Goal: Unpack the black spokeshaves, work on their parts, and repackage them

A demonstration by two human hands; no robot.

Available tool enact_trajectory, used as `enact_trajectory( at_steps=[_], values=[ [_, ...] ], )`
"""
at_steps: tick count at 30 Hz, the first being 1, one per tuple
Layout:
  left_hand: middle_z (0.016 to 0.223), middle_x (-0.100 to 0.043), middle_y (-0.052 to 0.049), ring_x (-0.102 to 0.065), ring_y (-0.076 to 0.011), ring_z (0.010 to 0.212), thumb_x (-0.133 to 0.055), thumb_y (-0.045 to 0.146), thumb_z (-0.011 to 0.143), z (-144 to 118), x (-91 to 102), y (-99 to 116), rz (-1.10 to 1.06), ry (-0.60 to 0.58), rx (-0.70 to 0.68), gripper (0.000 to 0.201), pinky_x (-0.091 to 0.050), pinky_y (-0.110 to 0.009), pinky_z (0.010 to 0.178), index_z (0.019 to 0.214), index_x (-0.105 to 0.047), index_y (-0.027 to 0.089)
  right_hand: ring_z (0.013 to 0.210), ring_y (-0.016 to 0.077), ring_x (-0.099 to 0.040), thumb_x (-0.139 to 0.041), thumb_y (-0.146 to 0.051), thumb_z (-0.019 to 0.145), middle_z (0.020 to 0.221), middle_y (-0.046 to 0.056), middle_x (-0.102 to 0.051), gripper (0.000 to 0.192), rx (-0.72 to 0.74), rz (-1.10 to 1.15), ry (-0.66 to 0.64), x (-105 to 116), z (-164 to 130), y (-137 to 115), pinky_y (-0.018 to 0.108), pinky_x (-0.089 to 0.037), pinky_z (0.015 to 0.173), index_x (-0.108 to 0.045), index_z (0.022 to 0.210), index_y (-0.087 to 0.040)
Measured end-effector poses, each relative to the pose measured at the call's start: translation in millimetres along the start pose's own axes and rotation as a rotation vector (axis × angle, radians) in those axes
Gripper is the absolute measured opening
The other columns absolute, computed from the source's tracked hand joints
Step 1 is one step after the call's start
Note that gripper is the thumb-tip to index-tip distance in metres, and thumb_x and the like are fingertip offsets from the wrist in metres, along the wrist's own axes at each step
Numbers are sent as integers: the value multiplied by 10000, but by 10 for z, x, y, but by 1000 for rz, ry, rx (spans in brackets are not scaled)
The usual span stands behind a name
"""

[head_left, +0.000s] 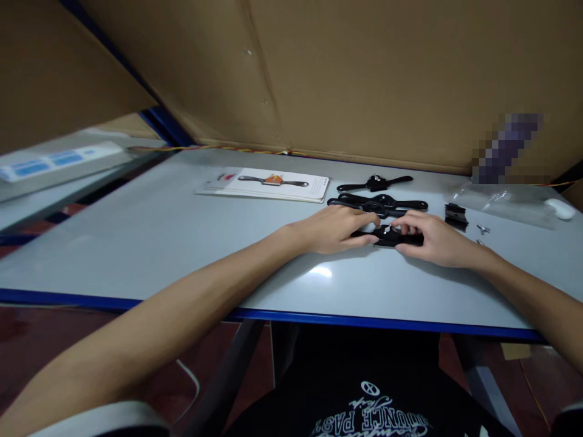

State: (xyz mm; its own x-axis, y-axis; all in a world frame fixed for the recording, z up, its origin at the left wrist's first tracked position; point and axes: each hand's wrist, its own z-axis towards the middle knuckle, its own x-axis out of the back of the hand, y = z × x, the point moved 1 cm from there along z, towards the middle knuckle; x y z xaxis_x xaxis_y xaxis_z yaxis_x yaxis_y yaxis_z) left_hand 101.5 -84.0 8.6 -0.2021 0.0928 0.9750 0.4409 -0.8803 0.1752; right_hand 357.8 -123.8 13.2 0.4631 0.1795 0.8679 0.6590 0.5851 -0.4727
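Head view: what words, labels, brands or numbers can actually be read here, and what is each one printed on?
Black T-shirt, white print seen upside down: partly readable, looks like "BOUNCE PAST", under a small round logo.
White packaging card with the tool picture: red mark and small print, too small to read.
White strip with blue labels at far left: blurred, unreadable.
Black metal tools: no readable marking.

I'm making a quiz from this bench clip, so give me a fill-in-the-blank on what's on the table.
1. Both hands, left hand and right hand, rest on a ____ tool body.
2. The packaging cards picture a tool whose middle is ____.
3. Beyond the hands lie ____ more black tools.
4. The table edge is ____.

Missing words: black; orange; two; blue
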Motion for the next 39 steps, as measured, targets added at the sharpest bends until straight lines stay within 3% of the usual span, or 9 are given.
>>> enact_trajectory(
  at_steps=[11,17,39],
  values=[
    [1043,-758,-122,-688,-227,823,-376,523,1106,-7,-4,-22,-39,29,-25,511,-473,-322,693,1313,-665,155,1014,325,-628,-538,-343,960,1061,147,-656,413,17,-228,-21,12,-75,-160,473,-501,884,-704,1280,-141],
    [1090,-750,-134,-701,-236,888,-374,572,1110,-8,-16,-39,-49,40,-35,555,-498,-325,734,1362,-653,162,1009,307,-639,-440,-331,1024,1067,141,-655,417,31,-178,-23,35,-80,-133,463,-499,885,-698,1304,-161],
    [1112,-731,-135,-692,-256,965,-396,608,1102,8,-41,-95,-61,24,-38,567,-519,-339,791,1365,-663,182,1077,321,-620,-420,-416,1047,1145,143,-633,452,-41,-138,-53,0,-97,-154,492,-500,953,-616,1383,-186]
  ],
)
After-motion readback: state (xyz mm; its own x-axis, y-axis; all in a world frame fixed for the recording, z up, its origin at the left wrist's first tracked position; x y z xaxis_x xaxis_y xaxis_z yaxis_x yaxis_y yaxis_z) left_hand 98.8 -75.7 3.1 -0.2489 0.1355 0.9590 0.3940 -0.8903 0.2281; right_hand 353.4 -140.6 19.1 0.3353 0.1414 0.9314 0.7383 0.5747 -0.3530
